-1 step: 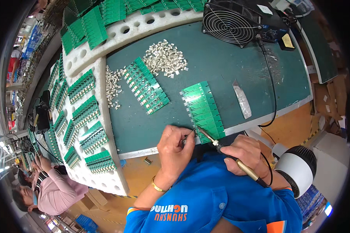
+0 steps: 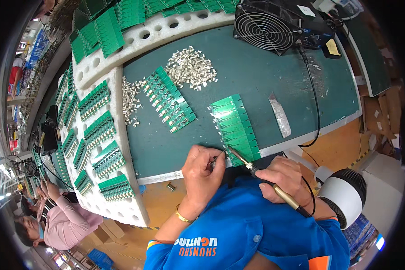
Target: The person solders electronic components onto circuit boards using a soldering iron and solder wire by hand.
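My right hand point(image 2: 281, 179) is closed round a soldering iron point(image 2: 281, 191), whose tip rests at the near left edge of a green circuit board panel point(image 2: 234, 123). The panel lies face down, with several metal pins along its left edge. My left hand point(image 2: 203, 173) is closed in a pinch beside that edge, holding a thin strand of solder wire point(image 2: 221, 155) by the iron's tip; most of the wire is hidden in the fingers. Farther left lies a second panel point(image 2: 171, 100) with its components and white connectors facing up.
Loose white connectors form a pile point(image 2: 191, 67) behind the panels. White foam trays point(image 2: 137, 211) with green boards stand left and far. A fume fan point(image 2: 265, 29), a cable point(image 2: 318, 108) and a silvery strip point(image 2: 280, 116) are to the right. Another person point(image 2: 67, 220) sits at left.
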`<action>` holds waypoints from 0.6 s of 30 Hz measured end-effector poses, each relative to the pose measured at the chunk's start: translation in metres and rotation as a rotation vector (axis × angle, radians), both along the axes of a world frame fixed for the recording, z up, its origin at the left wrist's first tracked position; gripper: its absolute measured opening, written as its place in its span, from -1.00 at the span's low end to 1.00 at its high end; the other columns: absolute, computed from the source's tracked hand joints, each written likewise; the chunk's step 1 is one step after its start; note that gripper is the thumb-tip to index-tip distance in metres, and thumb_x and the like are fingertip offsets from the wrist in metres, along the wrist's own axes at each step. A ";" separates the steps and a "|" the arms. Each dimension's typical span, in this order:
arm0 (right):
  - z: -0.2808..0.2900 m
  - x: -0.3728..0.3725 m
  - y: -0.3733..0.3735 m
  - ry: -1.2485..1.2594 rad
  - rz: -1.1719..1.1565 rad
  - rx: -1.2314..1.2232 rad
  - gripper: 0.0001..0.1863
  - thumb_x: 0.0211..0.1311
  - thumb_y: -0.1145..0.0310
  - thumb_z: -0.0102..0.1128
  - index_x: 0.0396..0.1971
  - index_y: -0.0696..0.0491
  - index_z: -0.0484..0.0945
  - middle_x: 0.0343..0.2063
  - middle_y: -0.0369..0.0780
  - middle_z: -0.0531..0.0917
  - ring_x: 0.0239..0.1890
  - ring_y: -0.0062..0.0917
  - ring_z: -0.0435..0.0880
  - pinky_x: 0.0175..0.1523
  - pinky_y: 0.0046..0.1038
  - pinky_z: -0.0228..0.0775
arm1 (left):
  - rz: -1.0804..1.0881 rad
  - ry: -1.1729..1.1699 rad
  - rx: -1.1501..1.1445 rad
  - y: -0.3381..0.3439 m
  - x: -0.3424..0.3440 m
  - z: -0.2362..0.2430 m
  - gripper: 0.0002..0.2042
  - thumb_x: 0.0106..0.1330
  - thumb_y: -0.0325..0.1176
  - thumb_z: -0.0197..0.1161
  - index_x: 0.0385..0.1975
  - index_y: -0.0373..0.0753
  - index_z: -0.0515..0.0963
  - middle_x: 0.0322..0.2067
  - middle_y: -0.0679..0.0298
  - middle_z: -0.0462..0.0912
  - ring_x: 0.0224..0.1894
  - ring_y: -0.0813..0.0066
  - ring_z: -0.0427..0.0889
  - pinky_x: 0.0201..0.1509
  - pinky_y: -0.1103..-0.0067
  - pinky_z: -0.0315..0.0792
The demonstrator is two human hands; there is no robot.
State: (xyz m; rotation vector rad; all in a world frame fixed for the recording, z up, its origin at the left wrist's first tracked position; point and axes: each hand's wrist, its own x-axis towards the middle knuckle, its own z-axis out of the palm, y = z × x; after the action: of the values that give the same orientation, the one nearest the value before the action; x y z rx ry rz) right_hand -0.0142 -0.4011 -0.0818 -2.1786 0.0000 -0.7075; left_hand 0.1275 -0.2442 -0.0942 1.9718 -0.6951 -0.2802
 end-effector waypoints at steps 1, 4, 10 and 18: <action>0.000 0.000 0.000 0.000 0.000 0.004 -0.77 0.12 0.34 0.33 -0.25 0.11 0.62 -0.66 -0.26 0.54 -0.66 -0.45 0.51 -0.54 -0.46 0.35 | 0.002 0.006 0.001 0.000 0.000 -0.001 -0.90 0.08 -0.62 0.37 -0.48 -0.29 0.59 -0.53 0.26 0.47 -0.56 0.55 0.45 -0.57 0.60 0.31; 0.000 -0.002 0.001 0.010 0.005 0.006 -0.77 0.13 0.33 0.33 -0.24 0.11 0.62 -0.66 -0.26 0.54 -0.66 -0.45 0.51 -0.54 -0.46 0.36 | 0.010 0.038 -0.023 0.001 -0.002 -0.006 -0.90 0.10 -0.64 0.38 -0.48 -0.32 0.60 -0.49 0.32 0.46 -0.54 0.68 0.39 -0.56 0.70 0.25; -0.002 -0.003 0.001 0.014 0.007 0.001 -0.76 0.15 0.32 0.33 -0.23 0.10 0.62 -0.66 -0.27 0.53 -0.66 -0.46 0.52 -0.54 -0.46 0.36 | 0.003 0.009 -0.018 0.000 -0.002 -0.005 -0.90 0.11 -0.64 0.38 -0.47 -0.32 0.60 -0.49 0.33 0.45 -0.54 0.70 0.38 -0.56 0.71 0.24; -0.003 -0.002 0.001 -0.004 0.011 -0.005 -0.76 0.11 0.35 0.33 -0.22 0.10 0.61 -0.67 -0.27 0.51 -0.67 -0.46 0.48 -0.55 -0.45 0.34 | -0.008 0.007 -0.006 0.000 -0.001 -0.005 -0.91 0.11 -0.63 0.38 -0.46 -0.31 0.61 -0.50 0.34 0.44 -0.54 0.70 0.36 -0.56 0.71 0.21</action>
State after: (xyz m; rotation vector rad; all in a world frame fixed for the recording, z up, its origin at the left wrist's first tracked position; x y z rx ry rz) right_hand -0.0164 -0.4001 -0.0848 -2.1808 -0.0161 -0.7057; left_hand 0.1266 -0.2439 -0.0992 1.9619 -0.6986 -0.2896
